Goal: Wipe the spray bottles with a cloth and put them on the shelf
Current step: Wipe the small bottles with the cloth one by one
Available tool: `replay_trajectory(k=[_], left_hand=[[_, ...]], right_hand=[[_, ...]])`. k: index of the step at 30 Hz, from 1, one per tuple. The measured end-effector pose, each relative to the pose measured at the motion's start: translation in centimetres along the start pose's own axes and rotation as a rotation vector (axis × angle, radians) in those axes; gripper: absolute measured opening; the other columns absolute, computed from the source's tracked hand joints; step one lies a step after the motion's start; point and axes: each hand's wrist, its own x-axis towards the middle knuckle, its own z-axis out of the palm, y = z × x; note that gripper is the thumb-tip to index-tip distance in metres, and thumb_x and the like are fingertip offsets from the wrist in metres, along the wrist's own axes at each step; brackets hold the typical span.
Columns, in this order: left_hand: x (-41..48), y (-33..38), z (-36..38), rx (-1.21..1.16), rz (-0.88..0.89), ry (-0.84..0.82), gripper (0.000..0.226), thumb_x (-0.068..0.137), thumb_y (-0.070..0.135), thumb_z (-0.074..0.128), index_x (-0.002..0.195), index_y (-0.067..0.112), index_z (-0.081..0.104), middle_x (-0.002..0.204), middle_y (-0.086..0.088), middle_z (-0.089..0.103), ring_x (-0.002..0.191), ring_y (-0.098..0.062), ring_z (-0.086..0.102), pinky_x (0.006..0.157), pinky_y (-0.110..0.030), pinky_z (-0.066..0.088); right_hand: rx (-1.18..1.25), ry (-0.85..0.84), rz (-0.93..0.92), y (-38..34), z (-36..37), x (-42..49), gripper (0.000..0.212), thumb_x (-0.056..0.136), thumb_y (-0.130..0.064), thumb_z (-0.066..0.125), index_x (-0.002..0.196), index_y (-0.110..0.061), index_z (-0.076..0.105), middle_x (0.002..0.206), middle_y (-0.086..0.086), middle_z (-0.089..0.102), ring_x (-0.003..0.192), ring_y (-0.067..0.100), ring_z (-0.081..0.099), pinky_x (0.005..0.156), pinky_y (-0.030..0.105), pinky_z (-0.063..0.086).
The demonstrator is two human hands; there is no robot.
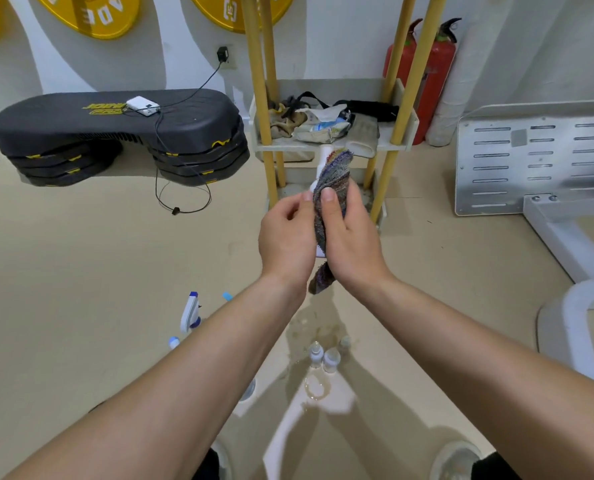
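Before the shelf (288,146), I see the spray bottle (323,160) upright, its top pointing away from me. My left hand (286,233) grips it; my right hand (351,233) clasps the cloth (333,171) round it. Rags (285,124) lie on the shelf.

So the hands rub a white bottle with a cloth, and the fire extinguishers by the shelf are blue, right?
Not blue: the head view shows the fire extinguishers by the shelf are red. The rest is right.
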Motion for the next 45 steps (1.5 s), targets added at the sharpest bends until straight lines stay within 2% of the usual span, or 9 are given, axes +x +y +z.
replay_trajectory(k=[9, 19, 22, 26, 30, 33, 36, 39, 45], left_hand=[[-0.6, 0.9, -0.7, -0.254, -0.156, -0.191, 0.034, 0.105, 0.037, 0.052, 0.118, 0.012, 0.07, 0.109, -0.01, 0.077, 0.101, -0.024, 0.074, 0.079, -0.034, 0.058], [-0.7, 0.0, -0.5, -0.053, -0.104, -0.112, 0.024, 0.099, 0.035, 0.06, 0.102, 0.017, 0.076, 0.092, -0.003, 0.078, 0.084, -0.02, 0.071, 0.08, -0.039, 0.057], [-0.8, 0.1, -0.6, -0.177, -0.215, -0.198, 0.023, 0.094, 0.023, 0.066, 0.113, 0.012, 0.07, 0.103, -0.01, 0.077, 0.087, -0.015, 0.071, 0.07, -0.029, 0.053], [-0.8, 0.5, -0.8, -0.248, -0.253, -0.291, 0.025, 0.108, 0.022, 0.047, 0.102, 0.014, 0.07, 0.07, 0.004, 0.073, 0.056, -0.004, 0.067, 0.046, -0.015, 0.047], [-0.6, 0.5, -0.8, -0.223, -0.28, -0.256, 0.035, 0.109, 0.037, 0.042, 0.102, 0.021, 0.072, 0.081, 0.006, 0.077, 0.065, -0.004, 0.072, 0.053, -0.019, 0.053], [-0.8, 0.6, -0.7, -0.158, -0.296, -0.215, 0.041, 0.109, 0.04, 0.039, 0.104, 0.018, 0.074, 0.082, 0.004, 0.078, 0.066, -0.008, 0.073, 0.056, -0.022, 0.055], [-0.9, 0.6, -0.5, -0.097, -0.25, -0.107, 0.047, 0.107, 0.045, 0.041, 0.108, 0.01, 0.073, 0.099, -0.008, 0.079, 0.089, -0.023, 0.076, 0.081, -0.038, 0.061], [-1.0, 0.2, -0.4, -0.036, -0.191, -0.062, 0.06, 0.084, 0.065, 0.052, 0.11, 0.013, 0.069, 0.103, -0.007, 0.076, 0.098, -0.027, 0.073, 0.093, -0.048, 0.058], [-1.0, 0.2, -0.7, -0.126, -0.263, -0.183, 0.023, 0.1, 0.026, 0.061, 0.116, 0.012, 0.069, 0.109, -0.01, 0.076, 0.082, -0.014, 0.069, 0.072, -0.028, 0.053]], right_hand=[[0.181, 0.006, 0.049, 0.2, 0.5, 0.3, 0.034, 0.104, -0.047, 0.039, 0.126, -0.03, 0.059, 0.11, -0.01, 0.072, 0.109, 0.012, 0.067, 0.101, 0.047, 0.05], [0.05, 0.034, -0.003, 0.7, 0.0, -0.1, 0.031, 0.108, -0.04, 0.04, 0.129, -0.024, 0.055, 0.099, -0.016, 0.069, 0.092, -0.003, 0.064, 0.077, 0.014, 0.047], [0.104, 0.028, 0.042, 0.7, 0.1, 0.0, 0.034, 0.109, -0.04, 0.038, 0.135, -0.027, 0.054, 0.108, -0.012, 0.069, 0.103, 0.003, 0.064, 0.089, 0.025, 0.05], [0.169, 0.011, 0.056, 0.8, 0.3, 0.1, 0.037, 0.109, -0.04, 0.037, 0.139, -0.027, 0.053, 0.117, -0.01, 0.069, 0.112, 0.007, 0.063, 0.101, 0.029, 0.049], [0.062, -0.024, 0.002, 1.1, -0.4, -0.1, 0.035, 0.109, -0.039, 0.035, 0.135, -0.025, 0.055, 0.105, -0.023, 0.066, 0.095, -0.015, 0.059, 0.078, 0.005, 0.042], [0.03, -0.026, 0.0, 1.1, -0.3, -0.2, 0.033, 0.109, -0.039, 0.036, 0.131, -0.025, 0.056, 0.102, -0.023, 0.066, 0.092, -0.017, 0.058, 0.076, 0.004, 0.041], [0.086, -0.015, 0.04, 1.2, 0.1, 0.0, 0.029, 0.109, -0.039, 0.038, 0.125, -0.026, 0.058, 0.101, -0.017, 0.069, 0.096, -0.005, 0.063, 0.086, 0.018, 0.048], [0.064, 0.001, 0.024, 1.1, 0.0, -0.1, 0.029, 0.109, -0.039, 0.039, 0.122, -0.024, 0.059, 0.096, -0.017, 0.067, 0.088, -0.007, 0.062, 0.078, 0.016, 0.046], [0.222, -0.01, 0.143, 1.0, -0.1, 0.3, 0.028, 0.109, -0.041, 0.036, 0.124, -0.036, 0.058, 0.104, -0.022, 0.068, 0.098, -0.01, 0.062, 0.088, 0.018, 0.046]])
